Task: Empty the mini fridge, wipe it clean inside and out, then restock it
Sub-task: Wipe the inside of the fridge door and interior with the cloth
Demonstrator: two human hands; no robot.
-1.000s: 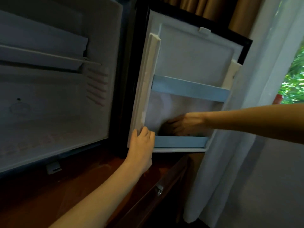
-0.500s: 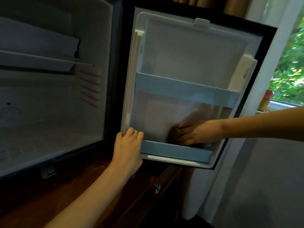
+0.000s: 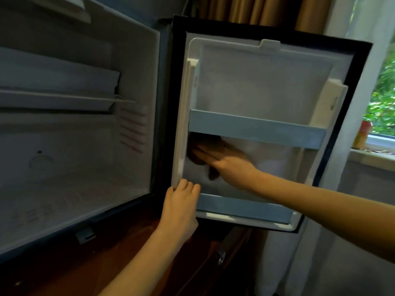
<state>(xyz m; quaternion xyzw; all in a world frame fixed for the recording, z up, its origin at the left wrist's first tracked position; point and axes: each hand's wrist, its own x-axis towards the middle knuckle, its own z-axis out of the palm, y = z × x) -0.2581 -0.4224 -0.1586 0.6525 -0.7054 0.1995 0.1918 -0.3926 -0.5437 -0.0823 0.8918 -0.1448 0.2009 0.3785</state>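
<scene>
Brown cloth [image 3: 204,153] now sits high in the lower bay of the door [image 3: 265,82], pushed into the corner just under the upper rail [image 3: 256,127] and well above the left hand [image 3: 181,202]. Half a second ago it was low in that bay, out toward the right forearm's side, just above the lower rail [image 3: 243,207]. I read that as one wiping stroke swept across the liner. Wiping of the door's inside looks well under way, and restocking has not begun.

The right hand [image 3: 232,165] lies flat on the cloth, fingers stretched out and pressing it to the liner; blur hides the thumb. The left hand's fingers curl over the door's edge near the bottom corner, gripping it to steady the panel.

Left of the left hand, the mini fridge [image 3: 85,167] stands open, with matte white plastic walls, moulded ribs and a thin wire shelf [image 3: 64,99]. No stock shows, so emptying looks done. The door liner is smooth white plastic with a raised rim. Both rails are flat, pale blue-grey strips. The cloth looks soft and limp, with a fold hanging below the right palm. Dark polished wood [image 3: 106,253] runs beneath the left forearm.
</scene>
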